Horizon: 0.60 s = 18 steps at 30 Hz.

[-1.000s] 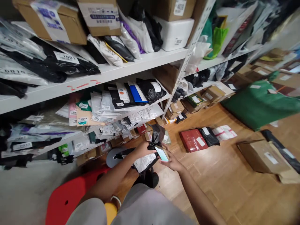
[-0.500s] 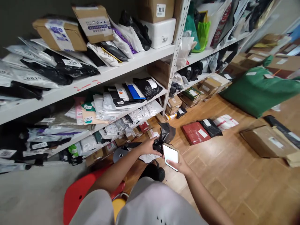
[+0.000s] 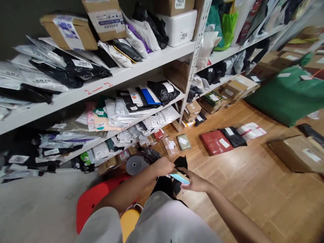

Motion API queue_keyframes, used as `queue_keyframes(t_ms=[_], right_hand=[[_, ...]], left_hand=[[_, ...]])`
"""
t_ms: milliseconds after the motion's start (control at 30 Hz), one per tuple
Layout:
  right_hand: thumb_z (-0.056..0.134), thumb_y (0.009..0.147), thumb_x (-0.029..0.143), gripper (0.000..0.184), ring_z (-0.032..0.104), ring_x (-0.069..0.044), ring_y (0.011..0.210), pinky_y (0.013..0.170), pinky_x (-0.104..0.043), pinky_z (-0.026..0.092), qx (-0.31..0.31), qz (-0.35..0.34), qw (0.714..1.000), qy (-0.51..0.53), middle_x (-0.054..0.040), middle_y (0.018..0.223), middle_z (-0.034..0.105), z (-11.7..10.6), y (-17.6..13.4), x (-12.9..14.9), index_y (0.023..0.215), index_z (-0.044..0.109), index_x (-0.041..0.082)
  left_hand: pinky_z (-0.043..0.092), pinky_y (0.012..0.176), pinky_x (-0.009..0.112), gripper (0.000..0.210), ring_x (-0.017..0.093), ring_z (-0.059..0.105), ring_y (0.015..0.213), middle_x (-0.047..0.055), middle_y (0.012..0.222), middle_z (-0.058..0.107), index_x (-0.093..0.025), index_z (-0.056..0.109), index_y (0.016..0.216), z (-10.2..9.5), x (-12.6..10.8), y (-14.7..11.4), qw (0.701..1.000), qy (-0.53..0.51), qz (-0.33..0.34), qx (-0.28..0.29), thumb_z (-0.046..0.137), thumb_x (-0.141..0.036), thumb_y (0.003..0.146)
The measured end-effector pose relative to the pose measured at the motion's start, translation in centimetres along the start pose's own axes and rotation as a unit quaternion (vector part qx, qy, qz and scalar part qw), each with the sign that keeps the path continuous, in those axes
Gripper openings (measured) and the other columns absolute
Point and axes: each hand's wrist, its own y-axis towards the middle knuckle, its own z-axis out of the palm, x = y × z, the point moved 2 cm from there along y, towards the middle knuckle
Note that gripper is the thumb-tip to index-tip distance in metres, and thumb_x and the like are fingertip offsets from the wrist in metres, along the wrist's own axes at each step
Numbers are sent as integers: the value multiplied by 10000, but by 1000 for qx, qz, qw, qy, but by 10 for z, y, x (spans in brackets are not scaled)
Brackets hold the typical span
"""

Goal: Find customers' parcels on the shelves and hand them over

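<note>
Tilted nearly edge-on, a smartphone (image 3: 181, 178) with a lit screen is in my right hand (image 3: 196, 181), its fingers wrapped round the case. My left hand (image 3: 163, 166) is closed against the phone's far left end. Black plastic bag (image 3: 183, 162) material sticks out just beyond both hands and looks gripped by the left one, though its fingertips are hidden. Below the hands are my dark shoes and grey-clad lap. On the floor left of my left hand lies a grey roll (image 3: 136, 164) with a hole in its centre.
Shelves (image 3: 126, 71) packed with labelled parcels stand ahead and left. On the floor are a small greenish parcel (image 3: 184, 142), a red box (image 3: 216, 141), a black parcel (image 3: 233, 136), a cardboard box (image 3: 298, 153) and a large green sack (image 3: 288, 94). Beside me is a red stool (image 3: 101, 199).
The phone has turned from facing me to nearly edge-on. My left hand and the black bag have come closer in and lower, uncovering the small greenish parcel. The view has shifted slightly.
</note>
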Motion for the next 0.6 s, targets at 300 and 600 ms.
queue_keyframes(t_ms=[300,600], right_hand=[[681,700,251,501,652,-335,1043,915,-447,513,-148,152,975,73,-174,1098,699,37,53,-78,1170,548,136],[758,561,443,595,643,-398,1080,923,-431,530,-146,343,919,130,-154,1098,726,66,132,-217,1095,678,195]], left_hand=[[462,784,294,232,211,637,892,47,902,684,-250,715,1040,71,98,34,994,-110,1,-3,625,-278,828],[472,916,319,368,201,620,1025,76,1125,685,-229,674,1135,137,350,72,913,-321,-209,-141,697,-332,783]])
